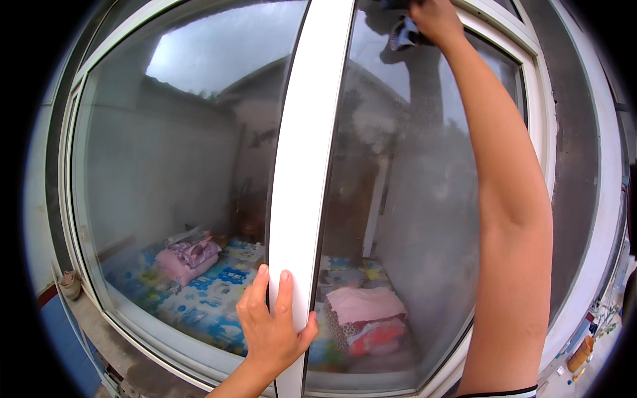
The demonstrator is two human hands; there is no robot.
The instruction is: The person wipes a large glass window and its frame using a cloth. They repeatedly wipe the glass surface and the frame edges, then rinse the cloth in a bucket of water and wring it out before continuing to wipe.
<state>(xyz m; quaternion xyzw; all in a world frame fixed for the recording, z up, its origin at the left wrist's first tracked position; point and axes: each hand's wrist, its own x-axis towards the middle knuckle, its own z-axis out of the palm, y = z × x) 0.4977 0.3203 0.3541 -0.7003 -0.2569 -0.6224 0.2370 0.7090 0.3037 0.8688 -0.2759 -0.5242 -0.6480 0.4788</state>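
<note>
Stretched up to the top of the right window pane (431,172), my right hand (438,21) is closed on a bunched cloth (402,34) with blue and dark patches. The cloth lies against the upper glass, and its reflection shows beside it. Part of that hand is cut off by the upper edge. My left hand (273,325) rests with spread fingers on the lower part of the white window post (310,146), holding nothing. To the left of the post is a second large pane (179,146), hazy and reflecting sky and a roofline.
Behind the glass, folded pink bedding (189,257) and a second folded pink stack (366,308) lie on a bed with a colourful sheet (225,282). Outside, a small brownish object (70,285) sits at the left sill. An orange-brown container (580,353) stands low at the right.
</note>
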